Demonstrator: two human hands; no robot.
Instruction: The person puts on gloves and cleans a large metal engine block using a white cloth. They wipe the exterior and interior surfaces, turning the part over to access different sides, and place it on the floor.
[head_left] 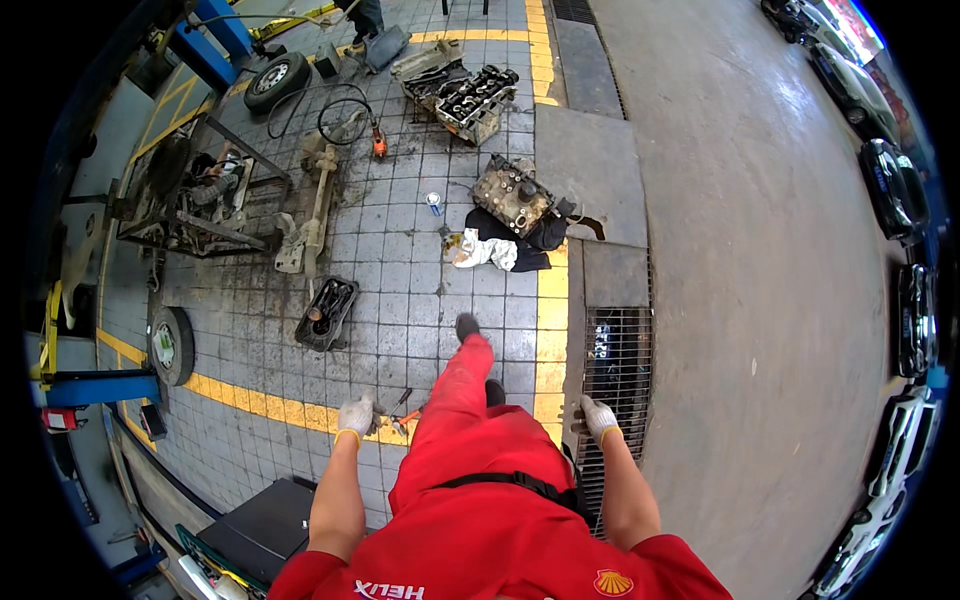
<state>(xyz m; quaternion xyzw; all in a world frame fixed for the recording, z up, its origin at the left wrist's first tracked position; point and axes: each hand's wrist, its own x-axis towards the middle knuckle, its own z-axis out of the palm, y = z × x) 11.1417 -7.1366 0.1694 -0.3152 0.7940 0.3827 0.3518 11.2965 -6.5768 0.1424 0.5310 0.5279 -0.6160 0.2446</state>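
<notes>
My left hand (pixel 357 416), in a white work glove with grey fingertips, hangs out to my left above the tiled floor. Its fingers are loosely bent and apart, with nothing visible in them. Close to its right, a hammer with an orange handle (pixel 405 419) and a small dark tool (pixel 402 397) lie on the floor near the yellow line. My right hand (pixel 600 417), gloved the same way, is held over the floor grate (pixel 622 370). Its thumb stands away from the loosely curled fingers, and it appears to hold nothing.
Ahead lie an engine block (pixel 515 195), white cloth (pixel 487 250), a cylinder head (pixel 478 100), and a dark oil pan (pixel 327 314). Left are a metal frame (pixel 205 225), an axle part (pixel 320 190) and a wheel (pixel 172 346). Parked cars (pixel 893 190) line the far right.
</notes>
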